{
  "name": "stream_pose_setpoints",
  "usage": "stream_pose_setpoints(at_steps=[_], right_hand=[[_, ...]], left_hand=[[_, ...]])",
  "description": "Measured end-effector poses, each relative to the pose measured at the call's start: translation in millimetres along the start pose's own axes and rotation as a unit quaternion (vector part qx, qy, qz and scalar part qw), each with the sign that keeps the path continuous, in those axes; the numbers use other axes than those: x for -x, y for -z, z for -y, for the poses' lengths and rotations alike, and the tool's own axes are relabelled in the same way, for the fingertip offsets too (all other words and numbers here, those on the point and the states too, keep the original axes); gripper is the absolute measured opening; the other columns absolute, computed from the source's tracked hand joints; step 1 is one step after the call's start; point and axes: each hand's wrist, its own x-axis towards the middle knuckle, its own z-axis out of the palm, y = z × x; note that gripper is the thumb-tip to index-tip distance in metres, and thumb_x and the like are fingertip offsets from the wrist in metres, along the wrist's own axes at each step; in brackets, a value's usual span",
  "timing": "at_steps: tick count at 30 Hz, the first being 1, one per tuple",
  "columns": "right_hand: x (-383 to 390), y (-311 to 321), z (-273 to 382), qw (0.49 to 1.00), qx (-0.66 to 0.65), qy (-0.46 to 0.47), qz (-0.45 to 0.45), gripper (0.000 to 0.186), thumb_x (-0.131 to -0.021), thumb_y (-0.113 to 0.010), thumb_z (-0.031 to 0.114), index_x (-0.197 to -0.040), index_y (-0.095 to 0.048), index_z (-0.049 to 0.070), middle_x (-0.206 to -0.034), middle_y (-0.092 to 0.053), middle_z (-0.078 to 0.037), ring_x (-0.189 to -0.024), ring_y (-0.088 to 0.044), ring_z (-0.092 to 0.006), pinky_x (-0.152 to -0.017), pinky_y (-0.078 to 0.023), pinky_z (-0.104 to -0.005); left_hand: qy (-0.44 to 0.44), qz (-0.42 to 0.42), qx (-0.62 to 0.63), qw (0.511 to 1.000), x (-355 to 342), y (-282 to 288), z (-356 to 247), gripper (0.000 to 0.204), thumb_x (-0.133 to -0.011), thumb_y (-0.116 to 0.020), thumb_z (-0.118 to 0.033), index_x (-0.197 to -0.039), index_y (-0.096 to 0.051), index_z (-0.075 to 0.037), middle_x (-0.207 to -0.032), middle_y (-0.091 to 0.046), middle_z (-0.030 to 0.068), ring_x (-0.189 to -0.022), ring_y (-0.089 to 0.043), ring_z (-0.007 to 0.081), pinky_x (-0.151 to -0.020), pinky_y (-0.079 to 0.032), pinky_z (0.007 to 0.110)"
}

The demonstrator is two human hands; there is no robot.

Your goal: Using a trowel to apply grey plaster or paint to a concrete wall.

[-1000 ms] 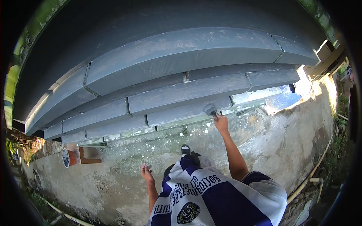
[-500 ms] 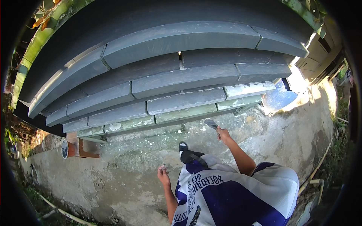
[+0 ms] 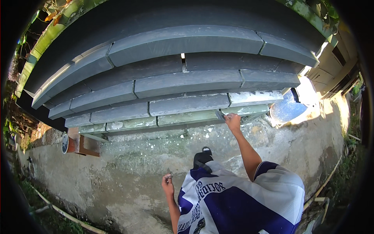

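While the two earlier frames show the flat dark tool (image 3: 219, 115) first against the grey facing of the stepped structure and then held over the ground below it, the present frame shows it raised to the pale green row (image 3: 187, 117), the lowest course. Whether its edge touches that surface cannot be told at this scale. The right hand (image 3: 233, 121) grips the tool; the left hand (image 3: 168, 183) hangs near the person's side, well apart from the structure, its fingers curled, and whether they enclose anything cannot be told. Compared with the half-second-earlier frame, the left hand has altered little, while the single visible shoe (image 3: 207, 150) appears farther right.

Counted in the present view: two hands and one tool; one upper ledge (image 3: 183, 43), divided by two dark joints into three lengths; one middle ledge (image 3: 187, 84), divided by three joints into four; and one grey row (image 3: 187, 104) beneath it, likewise in four lengths, the rightmost patched with white. One blue container (image 3: 286, 109) stands beyond the right end; one orange bucket (image 3: 70, 143) and one brown block (image 3: 89, 147) lie near the left end.
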Motion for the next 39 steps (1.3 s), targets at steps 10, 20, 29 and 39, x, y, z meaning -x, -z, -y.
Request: stream_pose_setpoints(at_steps=[10, 20, 29, 39], right_hand=[[-100, -49, -34, 0.986, 0.127, 0.104, 0.034, 0.029, -0.073, -0.059, 0.008, -0.102, -0.057, 0.005, -0.087, -0.058, -0.018, -0.076, -0.059, -0.0346, -0.069, -0.048, -0.0408], [-126, -68, -19, 0.962, 0.202, 0.008, 0.183, 0.036, -0.081, -0.05, 0.016, -0.116, -0.051, 0.008, -0.081, -0.063, -0.017, -0.079, -0.062, -0.0321, -0.067, -0.049, -0.0392], [-54, -38, -57, 0.948, 0.196, 0.034, 0.248, 0.037, -0.08, -0.049, 0.016, -0.116, -0.052, 0.013, -0.078, -0.062, -0.018, -0.073, -0.061, -0.0342, -0.066, -0.049, -0.0427], [-107, -92, -8, 0.987, 0.114, -0.069, 0.094, 0.038, -0.076, -0.053, 0.013, -0.113, -0.055, 0.012, -0.084, -0.062, -0.018, -0.078, -0.06, -0.0362, -0.072, -0.048, -0.0442]], left_hand=[[0.139, -0.114, 0.14, 0.974, 15, -28, -14, 0.02, -0.085, -0.049, -0.019, -0.103, -0.053, -0.011, -0.1, -0.058, 0.0022, -0.083, -0.057, 0.015, -0.065, -0.041, 0.026], [0.192, -0.123, 0.213, 0.95, -44, -110, -35, 0.033, -0.084, -0.049, -0.03, -0.111, -0.049, -0.012, -0.11, -0.055, 0.0021, -0.088, -0.055, 0.0185, -0.074, -0.038, 0.033], [0.162, 0.003, 0.161, 0.974, -97, -130, -71, 0.021, -0.086, -0.048, -0.022, -0.103, -0.052, -0.01, -0.107, -0.057, 0.0042, -0.088, -0.058, 0.0165, -0.069, -0.041, 0.026], [0.14, -0.024, 0.192, 0.971, -133, -67, -73, 0.025, -0.086, -0.046, -0.023, -0.107, -0.05, -0.011, -0.107, -0.055, 0.0022, -0.09, -0.056, 0.0167, -0.073, -0.039, 0.029]])
